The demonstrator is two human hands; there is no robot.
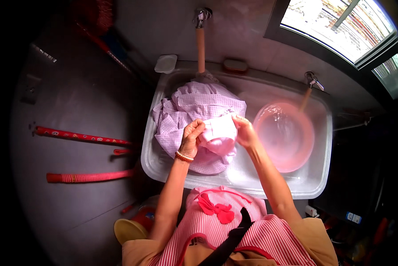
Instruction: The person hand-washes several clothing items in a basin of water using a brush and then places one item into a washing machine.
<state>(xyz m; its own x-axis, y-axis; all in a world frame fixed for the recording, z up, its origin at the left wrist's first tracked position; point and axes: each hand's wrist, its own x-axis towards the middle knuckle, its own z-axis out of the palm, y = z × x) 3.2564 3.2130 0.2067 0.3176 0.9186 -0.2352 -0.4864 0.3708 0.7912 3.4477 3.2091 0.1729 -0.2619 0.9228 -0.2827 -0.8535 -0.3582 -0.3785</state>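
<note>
Both my hands pinch a small pale pink piece of cloth (pixel 219 131), stretched between them above a heap of lavender checked fabric (pixel 194 97) in the left part of a wide sink basin (pixel 321 177). My left hand (pixel 191 139) grips its left end, and my right hand (pixel 245 133) grips its right end. A round pink bowl (pixel 287 155) with water sits in the right part of the basin, under a tap (pixel 313 82). Another tap (pixel 202 17) with a long tan tube stands above the fabric heap.
A white dish (pixel 165 64) and a brown soap dish (pixel 235 66) rest on the back rim. Red-handled poles (pixel 79 138) and a ribbed red tube (pixel 90 176) lie to the left. A yellow bucket or basin (pixel 128 230) is low at the left, and a window (pixel 336 22) is upper right.
</note>
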